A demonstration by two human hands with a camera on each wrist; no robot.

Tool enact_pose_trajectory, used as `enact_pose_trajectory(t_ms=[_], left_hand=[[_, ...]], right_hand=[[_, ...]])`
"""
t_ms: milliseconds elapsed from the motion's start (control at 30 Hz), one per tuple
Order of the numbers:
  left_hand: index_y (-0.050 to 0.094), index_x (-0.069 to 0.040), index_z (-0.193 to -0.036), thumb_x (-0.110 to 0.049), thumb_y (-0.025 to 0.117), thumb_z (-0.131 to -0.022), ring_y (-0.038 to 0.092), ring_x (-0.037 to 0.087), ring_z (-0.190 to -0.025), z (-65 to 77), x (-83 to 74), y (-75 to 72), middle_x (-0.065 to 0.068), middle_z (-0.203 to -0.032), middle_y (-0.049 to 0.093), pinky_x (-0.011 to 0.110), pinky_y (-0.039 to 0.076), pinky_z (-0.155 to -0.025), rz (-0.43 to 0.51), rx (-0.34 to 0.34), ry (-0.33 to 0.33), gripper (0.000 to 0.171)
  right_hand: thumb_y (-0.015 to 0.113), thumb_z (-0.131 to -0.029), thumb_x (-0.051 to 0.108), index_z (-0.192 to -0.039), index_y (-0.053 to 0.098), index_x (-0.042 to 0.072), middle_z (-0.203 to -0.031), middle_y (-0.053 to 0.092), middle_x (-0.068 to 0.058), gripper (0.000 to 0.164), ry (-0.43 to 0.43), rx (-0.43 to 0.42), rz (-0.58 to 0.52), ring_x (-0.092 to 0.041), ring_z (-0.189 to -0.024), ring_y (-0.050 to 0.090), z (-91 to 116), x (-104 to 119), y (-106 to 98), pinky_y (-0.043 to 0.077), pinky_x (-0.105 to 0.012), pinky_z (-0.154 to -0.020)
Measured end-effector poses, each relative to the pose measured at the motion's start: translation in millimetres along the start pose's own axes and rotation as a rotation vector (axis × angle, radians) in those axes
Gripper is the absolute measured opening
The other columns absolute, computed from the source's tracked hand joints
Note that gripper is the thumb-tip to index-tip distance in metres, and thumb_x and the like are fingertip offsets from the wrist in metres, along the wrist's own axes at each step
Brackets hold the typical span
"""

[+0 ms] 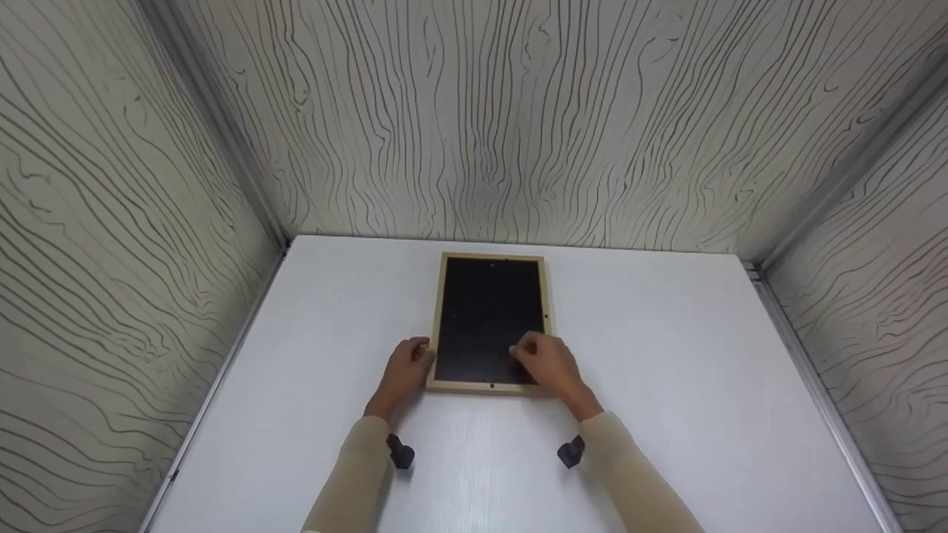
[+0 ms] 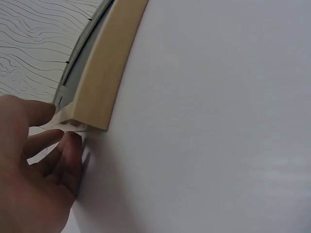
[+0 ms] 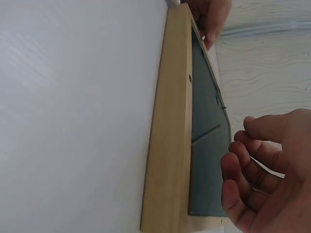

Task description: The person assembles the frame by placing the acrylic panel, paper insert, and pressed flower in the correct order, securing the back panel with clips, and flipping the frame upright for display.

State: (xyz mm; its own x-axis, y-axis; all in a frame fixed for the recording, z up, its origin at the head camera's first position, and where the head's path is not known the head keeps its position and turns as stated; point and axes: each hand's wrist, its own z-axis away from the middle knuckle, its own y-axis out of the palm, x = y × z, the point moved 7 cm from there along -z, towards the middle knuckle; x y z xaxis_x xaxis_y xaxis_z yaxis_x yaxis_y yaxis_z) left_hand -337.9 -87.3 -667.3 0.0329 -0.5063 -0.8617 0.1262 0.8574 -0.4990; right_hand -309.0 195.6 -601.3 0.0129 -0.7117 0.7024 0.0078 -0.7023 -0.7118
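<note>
A picture frame [image 1: 437, 303] with a light wood border and a dark back panel [image 1: 489, 318] lies on the white table. At its left side, near the close corner, is my left hand [image 1: 405, 370]. In the left wrist view, the left thumb [image 2: 41, 112] and fingers hold the wooden border [image 2: 104, 73] near that corner. My right hand [image 1: 546, 363] hovers at the panel's lower right, thumb and index finger drawn together. Nothing shows between the loosely bent fingers [image 3: 232, 167] in the right wrist view. A thin dark strip [image 3: 206, 135] crosses the panel there.
The white table [image 1: 652, 355] extends on both sides of the frame. Behind it stands a wall [image 1: 481, 118] with a wood-grain line pattern, and similar panels rise at left and right. Dark wrist devices [image 1: 401, 451] sit by the sleeves.
</note>
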Motion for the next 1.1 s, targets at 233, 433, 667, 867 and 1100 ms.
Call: enact_pose_trajectory(t_ms=[233,433,667,867,1100], left_hand=[[0.058,0.001,-0.145,-0.019,0.057,-0.109,0.061,0.027,-0.11,-16.1,-11.8,-9.3,0.015,-0.122,0.064,0.047,0.053,-0.098,0.016,-0.017,-0.015,0.042],[0.054,0.002,-0.149,-0.017,0.054,-0.109,0.062,0.032,-0.123,-28.4,-19.0,-5.9,0.019,-0.131,0.062,0.049,0.053,-0.106,0.006,-0.05,-0.063,0.045],[0.051,0.004,-0.152,-0.016,0.061,-0.106,0.061,0.035,-0.128,-34.3,-24.5,6.0,0.022,-0.136,0.061,0.051,0.052,-0.11,-0.002,-0.045,-0.088,0.051],[0.058,0.006,-0.143,-0.013,0.068,-0.103,0.062,0.031,-0.12,-37.2,-19.9,10.0,0.018,-0.127,0.062,0.047,0.053,-0.108,-0.009,-0.065,-0.077,0.046],[0.059,0.007,-0.139,-0.01,0.067,-0.102,0.063,0.03,-0.117,-28.1,-24.6,15.5,0.017,-0.124,0.063,0.048,0.054,-0.106,0.001,-0.058,-0.078,0.041]], right_hand=[[0.069,-0.103,0.019,-0.11,0.071,0.004,-0.104,0.072,-0.011,0.016,0.055,-0.113,-0.033,-0.022,-0.087,0.064,-22.3,-29.8,-33.3,0.052,-0.034,-0.073],[0.062,-0.105,0.024,-0.124,0.063,-0.005,-0.111,0.069,-0.021,0.035,0.115,-0.063,-0.023,-0.03,-0.094,0.067,-32.8,-55.2,-29.0,0.055,-0.043,-0.08],[0.061,-0.108,0.03,-0.133,0.058,-0.006,-0.117,0.069,-0.022,0.044,0.213,-0.004,-0.047,-0.028,-0.096,0.067,-30.9,-73.4,-13.4,0.056,-0.042,-0.084],[0.062,-0.107,0.024,-0.132,0.06,-0.007,-0.118,0.07,-0.023,0.039,0.215,-0.007,-0.028,-0.028,-0.097,0.067,-33.6,-74.4,-11.2,0.057,-0.043,-0.084],[0.061,-0.107,0.023,-0.13,0.061,-0.006,-0.118,0.07,-0.024,0.037,0.216,0.01,-0.035,-0.029,-0.096,0.066,-27.2,-78.0,-14.9,0.057,-0.042,-0.083]])
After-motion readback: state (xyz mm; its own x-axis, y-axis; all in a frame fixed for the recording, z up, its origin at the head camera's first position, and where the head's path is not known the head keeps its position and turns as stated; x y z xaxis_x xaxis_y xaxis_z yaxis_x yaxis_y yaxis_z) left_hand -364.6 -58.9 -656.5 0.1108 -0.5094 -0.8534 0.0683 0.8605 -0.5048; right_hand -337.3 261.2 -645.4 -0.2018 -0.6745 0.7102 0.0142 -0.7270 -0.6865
